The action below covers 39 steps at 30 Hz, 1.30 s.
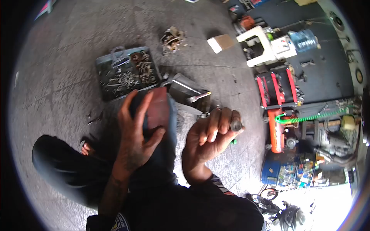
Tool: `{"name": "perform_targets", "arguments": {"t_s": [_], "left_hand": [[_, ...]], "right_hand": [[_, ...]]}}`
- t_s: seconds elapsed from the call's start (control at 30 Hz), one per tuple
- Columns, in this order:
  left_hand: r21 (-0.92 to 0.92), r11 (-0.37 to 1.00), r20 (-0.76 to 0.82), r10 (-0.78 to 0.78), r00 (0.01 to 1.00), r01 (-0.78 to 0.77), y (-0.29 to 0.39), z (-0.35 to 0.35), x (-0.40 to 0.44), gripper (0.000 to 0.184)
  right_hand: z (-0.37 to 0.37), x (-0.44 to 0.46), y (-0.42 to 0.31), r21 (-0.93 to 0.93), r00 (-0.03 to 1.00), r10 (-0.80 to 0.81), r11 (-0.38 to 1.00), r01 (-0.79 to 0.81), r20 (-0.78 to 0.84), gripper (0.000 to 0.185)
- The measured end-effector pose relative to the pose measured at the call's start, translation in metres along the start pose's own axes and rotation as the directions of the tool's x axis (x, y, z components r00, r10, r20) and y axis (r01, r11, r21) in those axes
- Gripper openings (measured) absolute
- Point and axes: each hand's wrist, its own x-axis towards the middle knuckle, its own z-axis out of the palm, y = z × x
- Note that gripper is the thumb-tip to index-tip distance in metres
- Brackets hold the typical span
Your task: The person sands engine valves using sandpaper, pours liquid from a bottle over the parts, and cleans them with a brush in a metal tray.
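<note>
My right hand is pinching a metal cylinder; beyond my spread, seemingly unloaded left hand, hardware is lying unassembled.

A black shirt is worn — lettered patch on the left sleeve — with dark trousers.

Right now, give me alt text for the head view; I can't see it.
The right hand holds up a small cylindrical metal part; the left hand is spread over one leg. On the concrete floor ahead sits a tray of metal hardware.
</note>
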Motion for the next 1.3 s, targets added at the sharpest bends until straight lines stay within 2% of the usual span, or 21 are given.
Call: {"name": "perform_targets", "arguments": {"t_s": [0.03,0.07,0.1,0.17,0.2,0.3,0.4,0.43,0.53,0.57,0.63,0.7,0.77,0.8,0.83,0.9,0.97,1.1,1.17,1.23,1.3], "left_hand": [[0.025,0.999,-0.006,0.027,1.000,-0.027,-0.002,-0.001,-0.001,0.076],[-0.019,0.999,-0.025,0.047,0.999,-0.048,-0.004,-0.001,0.001,0.077],[-0.032,0.999,-0.030,0.039,0.999,-0.040,-0.006,0.000,-0.002,0.077],[0.004,1.000,-0.021,0.023,1.000,-0.023,-0.004,-0.002,-0.002,0.078],[0.010,1.000,-0.002,0.015,1.000,-0.015,-0.005,-0.001,-0.003,0.076],[-0.002,1.000,0.015,-0.020,1.000,0.021,-0.002,0.000,-0.003,0.078],[0.011,0.999,0.007,-0.043,0.999,0.043,-0.002,0.000,0.000,0.079],[0.011,0.999,0.000,-0.048,0.999,0.048,-0.001,0.000,-0.001,0.080],[0.044,0.998,0.003,-0.052,0.999,0.052,-0.002,-0.001,-0.001,0.080],[0.037,0.998,0.010,-0.058,0.998,0.058,-0.002,0.000,-0.002,0.080],[0.010,0.998,0.005,-0.056,0.998,0.056,-0.002,0.000,0.000,0.080],[0.014,0.997,0.018,-0.078,0.997,0.078,0.000,-0.001,0.001,0.079],[0.017,0.994,0.064,-0.109,0.992,0.108,0.000,-0.003,-0.002,0.079],[-0.004,0.995,0.062,-0.100,0.993,0.100,0.000,-0.003,-0.002,0.079],[-0.018,0.997,0.049,-0.080,0.996,0.081,-0.001,-0.003,0.000,0.079],[-0.001,0.998,0.001,-0.056,0.998,0.056,-0.005,-0.001,0.004,0.079],[-0.009,0.999,0.013,-0.047,0.999,0.047,-0.004,0.002,-0.005,0.079],[0.010,0.999,0.007,-0.032,0.999,0.031,-0.006,-0.002,0.002,0.078],[-0.018,0.999,0.008,-0.049,0.999,0.049,-0.004,-0.001,0.000,0.078],[-0.002,0.999,-0.007,-0.040,0.999,0.040,-0.004,-0.002,0.003,0.078],[0.011,0.999,-0.010,-0.038,0.999,0.038,-0.005,0.001,-0.001,0.080]], "right_hand": [[-0.003,0.003,-0.003,-0.191,0.999,0.033,0.981,-0.024,0.041,0.019],[-0.009,0.008,-0.006,-0.613,0.980,0.101,0.790,0.027,0.173,0.016],[-0.015,0.010,-0.007,-0.773,0.970,0.162,0.634,0.040,0.183,0.012],[-0.031,0.032,-0.012,-0.915,0.834,0.378,0.181,0.361,0.403,0.018],[-0.029,0.036,-0.010,-0.927,0.800,0.467,0.168,0.337,0.375,0.012],[-0.026,0.051,-0.006,-0.823,0.514,0.694,0.206,0.529,0.504,0.013],[-0.030,0.066,-0.002,-0.802,0.405,0.781,0.195,0.565,0.475,0.015],[-0.028,0.067,0.001,-0.835,0.476,0.764,0.146,0.531,0.436,0.015],[-0.037,0.057,0.000,-0.720,0.338,0.717,0.324,0.613,0.610,0.010],[-0.039,0.058,0.001,-0.727,0.340,0.723,0.318,0.608,0.601,0.010],[-0.041,0.065,0.006,-0.781,0.495,0.667,0.218,0.585,0.557,0.011],[-0.031,0.051,0.005,-0.692,0.304,0.681,0.413,0.591,0.666,0.013],[-0.042,0.061,0.007,-0.656,0.377,0.668,0.224,0.721,0.642,0.012],[-0.029,0.065,0.005,-0.822,0.553,0.706,0.075,0.564,0.443,0.011],[-0.027,0.060,0.003,-0.821,0.550,0.707,0.076,0.566,0.444,0.011],[-0.026,0.053,0.005,-0.710,0.321,0.707,0.357,0.606,0.630,0.009],[-0.041,0.067,0.004,-0.730,0.419,0.710,0.195,0.655,0.566,0.008],[-0.030,0.058,0.003,-0.689,0.308,0.721,0.314,0.653,0.621,0.007],[-0.030,0.067,0.001,-0.796,0.472,0.767,0.083,0.599,0.435,0.012],[-0.031,0.056,0.002,-0.648,0.278,0.722,0.299,0.701,0.634,0.012],[-0.034,0.059,-0.001,-0.703,0.346,0.754,0.208,0.680,0.559,0.014]]}}
